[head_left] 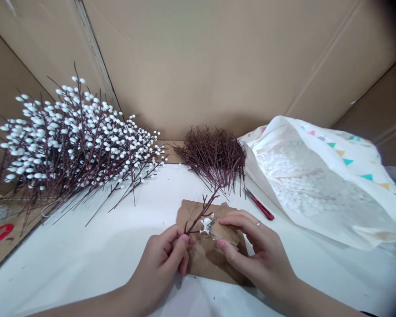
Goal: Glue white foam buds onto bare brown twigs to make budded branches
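Note:
Between the thumb and fingers of my left hand (170, 255) is a bare brown artificial twig (203, 209), slanting up and to the right with short side stems. My right hand (254, 246) grips a small bottle wrapped in brown tape (225, 232). White, glue-like stuff coats the bottle's tip, which points left and sits close beside a side stem of the twig; I cannot tell if they touch. Under both hands lies a piece of brown cardboard (201, 264) on the white table (95, 268).
Twigs with white berries (86, 136) are heaped at the left. Bare brown twigs (214, 154) lie bunched at the back middle. A red-handled knife (262, 207) rests beside a white bag (350, 189) of white berries (300, 185). Red scissor handles (0, 233) show at left; cardboard walls (201, 66) stand behind.

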{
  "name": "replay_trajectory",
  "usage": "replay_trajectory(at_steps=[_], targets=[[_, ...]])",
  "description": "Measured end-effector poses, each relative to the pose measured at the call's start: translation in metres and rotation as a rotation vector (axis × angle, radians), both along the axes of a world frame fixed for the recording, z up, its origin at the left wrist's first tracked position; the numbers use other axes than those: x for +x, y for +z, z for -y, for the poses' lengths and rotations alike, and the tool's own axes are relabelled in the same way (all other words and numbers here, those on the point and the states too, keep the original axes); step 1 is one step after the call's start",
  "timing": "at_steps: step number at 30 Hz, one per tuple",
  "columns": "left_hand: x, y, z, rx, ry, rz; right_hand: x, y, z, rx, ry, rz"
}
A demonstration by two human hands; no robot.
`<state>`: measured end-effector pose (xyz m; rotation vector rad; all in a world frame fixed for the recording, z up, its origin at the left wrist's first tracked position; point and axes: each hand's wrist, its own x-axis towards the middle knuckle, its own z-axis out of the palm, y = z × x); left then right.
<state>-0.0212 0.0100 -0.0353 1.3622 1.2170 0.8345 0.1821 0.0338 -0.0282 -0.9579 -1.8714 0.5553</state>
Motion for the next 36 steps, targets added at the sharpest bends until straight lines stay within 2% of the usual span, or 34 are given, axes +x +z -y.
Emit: replay_trajectory(at_steps=[11,27,36], targets=[[0.0,-0.004,0.0,-0.019,-0.017,-0.045,0.009,0.012,-0.002,0.101,-0.022,0.009],[0.0,-0.004,0.0,-0.038,-0.012,-0.021,0.006,0.002,-0.005,0.052,-0.05,0.111],[-0.001,-0.002,0.001,-0.005,-0.004,-0.026,0.01,0.012,-0.004,0.141,-0.096,0.071]])
